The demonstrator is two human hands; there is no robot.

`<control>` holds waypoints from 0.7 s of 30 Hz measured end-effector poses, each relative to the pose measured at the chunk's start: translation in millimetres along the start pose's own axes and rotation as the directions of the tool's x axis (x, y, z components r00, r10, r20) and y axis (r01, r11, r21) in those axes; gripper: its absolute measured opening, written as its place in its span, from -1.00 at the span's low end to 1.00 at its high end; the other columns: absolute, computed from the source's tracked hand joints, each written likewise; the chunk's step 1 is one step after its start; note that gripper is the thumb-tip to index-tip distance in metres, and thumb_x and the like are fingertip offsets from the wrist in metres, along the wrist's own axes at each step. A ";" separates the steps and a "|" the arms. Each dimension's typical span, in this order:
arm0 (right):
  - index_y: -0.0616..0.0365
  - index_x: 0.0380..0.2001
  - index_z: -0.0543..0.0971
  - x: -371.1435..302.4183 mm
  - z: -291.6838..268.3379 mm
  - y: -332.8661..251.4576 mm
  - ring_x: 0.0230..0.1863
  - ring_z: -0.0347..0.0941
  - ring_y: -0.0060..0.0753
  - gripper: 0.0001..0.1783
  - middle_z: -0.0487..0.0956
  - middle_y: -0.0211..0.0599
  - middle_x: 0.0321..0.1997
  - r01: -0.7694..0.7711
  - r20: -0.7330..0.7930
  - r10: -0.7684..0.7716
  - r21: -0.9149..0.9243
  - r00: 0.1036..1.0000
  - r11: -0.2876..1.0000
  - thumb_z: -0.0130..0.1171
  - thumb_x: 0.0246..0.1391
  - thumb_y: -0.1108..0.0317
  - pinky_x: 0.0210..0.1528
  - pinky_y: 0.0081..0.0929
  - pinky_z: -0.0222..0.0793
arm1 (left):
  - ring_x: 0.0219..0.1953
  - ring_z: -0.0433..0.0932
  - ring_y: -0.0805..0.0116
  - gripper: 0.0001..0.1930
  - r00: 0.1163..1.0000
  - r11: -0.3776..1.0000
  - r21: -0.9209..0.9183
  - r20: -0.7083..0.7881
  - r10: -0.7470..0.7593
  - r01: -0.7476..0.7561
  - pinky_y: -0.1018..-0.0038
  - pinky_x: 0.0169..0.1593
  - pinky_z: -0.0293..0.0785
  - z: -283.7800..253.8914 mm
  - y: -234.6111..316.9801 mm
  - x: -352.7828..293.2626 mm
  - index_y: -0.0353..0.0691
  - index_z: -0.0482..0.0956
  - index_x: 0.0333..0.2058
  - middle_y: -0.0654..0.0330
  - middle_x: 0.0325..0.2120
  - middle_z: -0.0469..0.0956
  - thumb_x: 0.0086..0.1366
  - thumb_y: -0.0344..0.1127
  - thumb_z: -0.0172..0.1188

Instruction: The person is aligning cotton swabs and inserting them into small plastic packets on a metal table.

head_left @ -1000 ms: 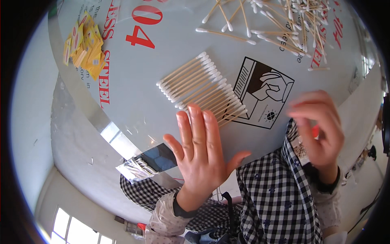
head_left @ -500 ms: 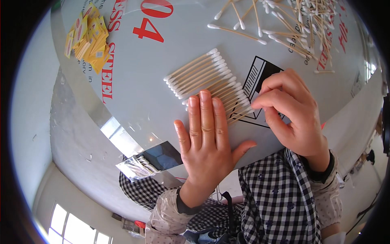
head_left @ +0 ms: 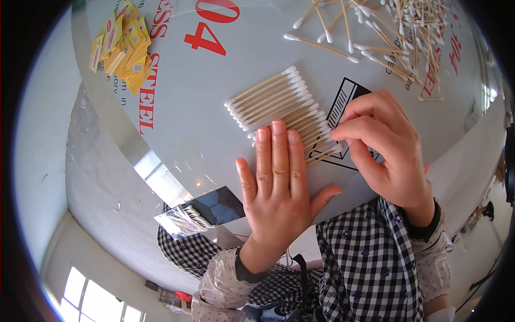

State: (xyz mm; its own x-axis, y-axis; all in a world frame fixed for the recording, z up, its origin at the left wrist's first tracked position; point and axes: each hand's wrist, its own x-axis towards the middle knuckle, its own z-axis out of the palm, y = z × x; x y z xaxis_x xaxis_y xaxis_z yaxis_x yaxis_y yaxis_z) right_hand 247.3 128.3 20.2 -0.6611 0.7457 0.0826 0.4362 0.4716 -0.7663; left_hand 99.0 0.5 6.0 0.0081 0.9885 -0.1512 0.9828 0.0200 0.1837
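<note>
A row of cotton swabs with wooden sticks lies side by side on the grey sheet-covered table, white tips at both ends. My left hand rests flat over the near part of this row, fingers stretched out and thumb spread, hiding some sticks. At the right-hand tips of the row, my right hand is curled, with thumb and index finger drawn together. Its fingertips meet the nearest swab tips; whether they pinch one is hidden.
Loose cotton swabs are heaped at the far right. Yellow printed packets form a pile at the far left. A clear bag holding swabs lies by the near table edge, beside a dark card.
The whole view has shifted slightly, so the table things appear a little further right. Both hands keep nearly the same pose, the left still flat on the row.
</note>
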 end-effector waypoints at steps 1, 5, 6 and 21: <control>0.19 -0.39 0.59 0.0 -0.2 -0.1 -0.34 0.39 -0.35 -0.71 0.49 -0.31 -0.30 0.009 -0.001 -0.009 -0.013 1.000 1.000 0.10 -0.19 0.76 -0.37 -0.49 0.30 | 0.42 -0.04 -0.21 0.04 1.000 1.000 -0.001 -0.001 0.000 0.000 -0.08 0.41 -0.35 -0.3 0.8 0.2 -0.55 0.06 0.31 -0.31 0.34 0.04 0.28 0.44 -0.21; 0.19 -0.39 0.59 -0.3 -4.6 -1.4 -0.34 0.39 -0.36 -0.73 0.48 -0.30 -0.30 0.035 0.053 -0.032 -0.047 0.998 0.998 0.10 -0.16 0.76 -0.36 -0.50 0.31 | 0.39 0.15 0.05 -0.10 0.998 0.997 -0.049 -0.013 -0.061 0.060 -0.04 0.43 -0.31 -1.1 2.9 1.1 -0.33 0.27 0.27 -0.02 0.31 0.24 0.30 0.42 -0.24; 0.20 -0.38 0.59 -0.9 -3.1 -2.3 -0.33 0.40 -0.36 -0.73 0.48 -0.29 -0.29 -0.015 0.031 0.015 -0.005 0.999 1.000 0.09 -0.15 0.76 -0.36 -0.50 0.31 | 0.39 0.15 0.05 -0.10 0.998 0.997 -0.054 -0.012 -0.063 0.062 -0.04 0.43 -0.31 -1.1 2.8 1.1 -0.33 0.28 0.27 -0.02 0.31 0.25 0.30 0.42 -0.23; 0.19 -0.35 0.61 3.0 3.5 -1.4 -0.32 0.41 -0.36 -0.70 0.48 -0.27 -0.27 0.019 0.031 -0.017 -0.036 0.999 0.999 0.09 -0.14 0.76 -0.37 -0.53 0.32 | 0.42 -0.03 -0.18 0.03 1.000 0.999 -0.040 -0.025 -0.001 0.000 -0.08 0.41 -0.35 3.7 -3.7 -4.9 -0.53 0.08 0.30 -0.28 0.34 0.05 0.26 0.42 -0.11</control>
State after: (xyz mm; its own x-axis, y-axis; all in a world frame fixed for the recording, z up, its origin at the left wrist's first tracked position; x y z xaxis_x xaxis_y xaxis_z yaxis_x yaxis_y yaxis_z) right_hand 242.6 128.2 19.3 -0.6871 0.7225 0.0764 0.4453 0.5018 -0.7415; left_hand 96.0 -5.0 2.5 0.0027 0.9919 -0.1267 0.9745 0.0258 0.2227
